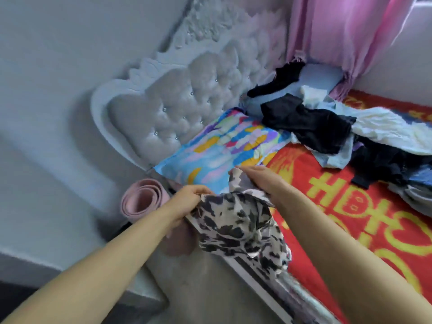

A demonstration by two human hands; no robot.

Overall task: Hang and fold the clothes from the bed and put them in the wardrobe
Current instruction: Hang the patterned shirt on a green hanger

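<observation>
While the black-and-white patterned garment (240, 228) hangs over the near edge of the bed (364, 230), it is held at its top by both hands. The left hand (187, 202) is curled round one upper corner, the cloth bunched inside the fingers. The right hand (259, 181) is laid over the other upper corner, apparently pinching it, though the fingertips are hidden by the fabric. A pile of dark and pale clothes (332, 132) is seen further up the red bedspread, beside a multicoloured pillow (224, 146). A rolled pink mat (145, 197) is leaned by the tufted headboard (187, 99).
</observation>
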